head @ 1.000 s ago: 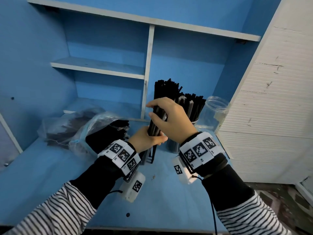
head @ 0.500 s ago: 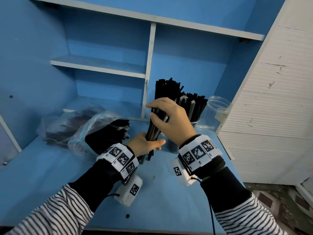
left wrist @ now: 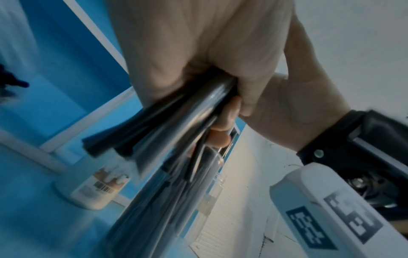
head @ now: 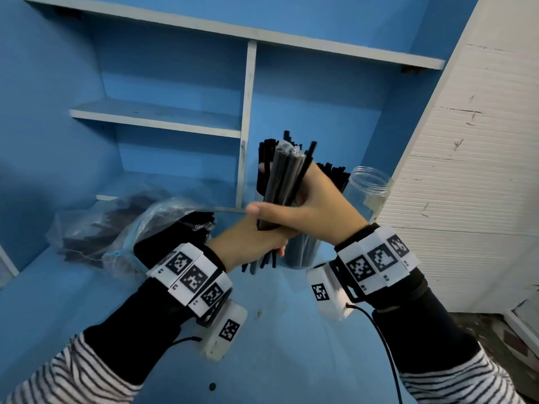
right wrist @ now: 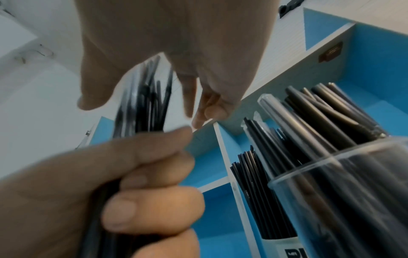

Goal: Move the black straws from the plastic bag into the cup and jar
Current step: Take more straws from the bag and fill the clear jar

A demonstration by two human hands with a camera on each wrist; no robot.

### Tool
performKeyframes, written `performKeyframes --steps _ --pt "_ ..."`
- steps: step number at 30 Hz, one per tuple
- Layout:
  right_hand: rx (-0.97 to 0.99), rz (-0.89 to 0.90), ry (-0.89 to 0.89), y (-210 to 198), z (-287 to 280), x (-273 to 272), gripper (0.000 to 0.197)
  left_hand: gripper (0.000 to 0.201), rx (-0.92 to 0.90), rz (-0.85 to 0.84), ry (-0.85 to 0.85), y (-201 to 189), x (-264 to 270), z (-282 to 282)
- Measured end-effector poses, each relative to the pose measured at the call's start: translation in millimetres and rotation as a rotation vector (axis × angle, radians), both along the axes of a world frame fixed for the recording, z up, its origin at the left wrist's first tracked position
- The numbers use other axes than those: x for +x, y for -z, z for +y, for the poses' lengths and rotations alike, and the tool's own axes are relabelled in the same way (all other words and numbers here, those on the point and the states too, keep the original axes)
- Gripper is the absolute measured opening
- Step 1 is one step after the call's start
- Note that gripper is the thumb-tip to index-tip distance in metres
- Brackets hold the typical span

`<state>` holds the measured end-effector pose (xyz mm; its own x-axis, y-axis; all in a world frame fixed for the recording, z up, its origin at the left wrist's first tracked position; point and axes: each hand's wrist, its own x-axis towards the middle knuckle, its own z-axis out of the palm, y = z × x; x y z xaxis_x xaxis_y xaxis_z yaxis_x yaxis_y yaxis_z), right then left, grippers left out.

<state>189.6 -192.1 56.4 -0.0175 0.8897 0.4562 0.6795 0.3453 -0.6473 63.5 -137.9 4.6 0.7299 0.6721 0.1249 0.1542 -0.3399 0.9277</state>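
Black straws (head: 281, 182) bunched upright above the straw-filled cup (head: 300, 252), beside the empty jar (head: 370, 193).

A blue wall (head: 52, 118) backs a blue table (head: 291, 345). White-edged shelves (head: 157, 116) and an upright divider (head: 246, 126) split the blue alcove into compartments. A white ribbed panel (head: 472, 176), scuffed and scratched, stands at the right, with patterned floor (head: 507, 339) below it.

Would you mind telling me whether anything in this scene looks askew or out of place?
One straw in the bundle that both hands hold splays out to the right at the top instead of lying with the rest, and the bundle's lower ends are uneven. The jar by the white panel looks empty.
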Motion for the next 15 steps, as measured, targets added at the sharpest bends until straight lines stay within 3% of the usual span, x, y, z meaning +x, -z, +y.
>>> performKeyframes --steps 4,6,9,15 --pt "-0.005 -0.176 -0.085 5 1 -3 0.049 0.023 0.058 0.062 0.073 -6 5 -5" --pt "0.017 -0.104 -0.109 4 -2 1 0.03 0.026 0.055 0.073 0.151 -8 6 -6" --pt "-0.077 0.005 -0.111 -2 -7 7 0.009 0.007 -0.023 -0.011 0.215 -7 9 -8" --pt "-0.02 -0.04 -0.016 -33 -4 21 0.017 0.073 0.063 -0.274 0.017 4 27 5"
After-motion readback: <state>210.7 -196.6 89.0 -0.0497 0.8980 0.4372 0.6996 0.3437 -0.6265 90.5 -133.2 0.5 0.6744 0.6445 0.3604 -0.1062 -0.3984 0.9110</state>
